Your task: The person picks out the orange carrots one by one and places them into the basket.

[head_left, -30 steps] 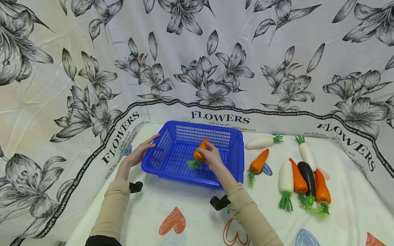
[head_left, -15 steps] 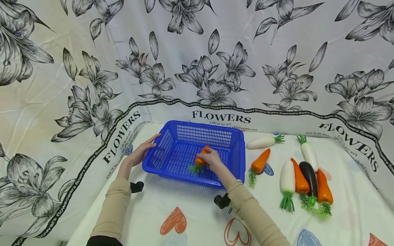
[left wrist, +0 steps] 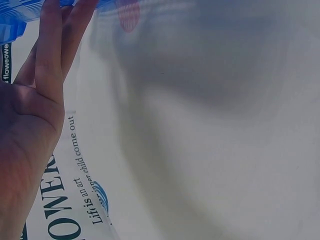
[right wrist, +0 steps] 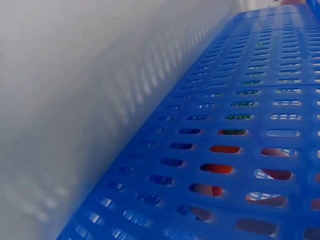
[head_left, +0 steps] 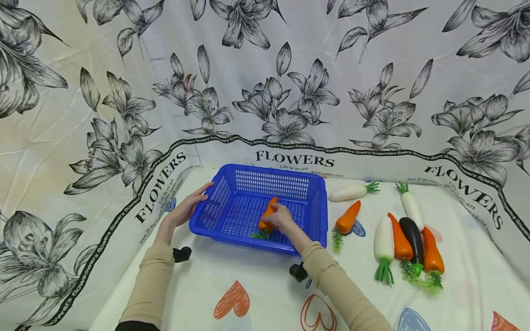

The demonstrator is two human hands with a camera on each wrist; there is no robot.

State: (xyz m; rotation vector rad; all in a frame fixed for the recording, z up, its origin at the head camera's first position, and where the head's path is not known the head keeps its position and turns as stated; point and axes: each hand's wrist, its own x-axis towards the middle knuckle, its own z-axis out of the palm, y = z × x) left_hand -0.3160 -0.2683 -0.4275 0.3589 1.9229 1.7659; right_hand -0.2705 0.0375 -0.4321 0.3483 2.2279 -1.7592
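Observation:
An orange toy carrot point(head_left: 267, 224) with a green leafy top lies low over the floor of the blue plastic basket point(head_left: 236, 216). My right hand point(head_left: 281, 218) reaches inside, thumb and forefinger at the carrot's sides. Through the slots of the basket wall point(right wrist: 200, 145), bits of orange, green and fingers show in the right wrist view. My left hand point(head_left: 188, 208) is at the basket's left side, its extended fingers touching the rim. The left wrist view shows those fingers point(left wrist: 50, 55) straight, reaching up to the basket edge.
Right of the basket lie a white radish point(head_left: 348, 192) and another carrot point(head_left: 348, 218). Farther right, two white radishes point(head_left: 384, 241), two carrots point(head_left: 432, 253) and a dark eggplant point(head_left: 411, 239) lie close together. A flower-printed curtain point(head_left: 290, 115) rises behind the cloth-covered table.
The carrot has gone down and slightly left onto the basket floor, with my right hand following it. My left hand stays at the rim.

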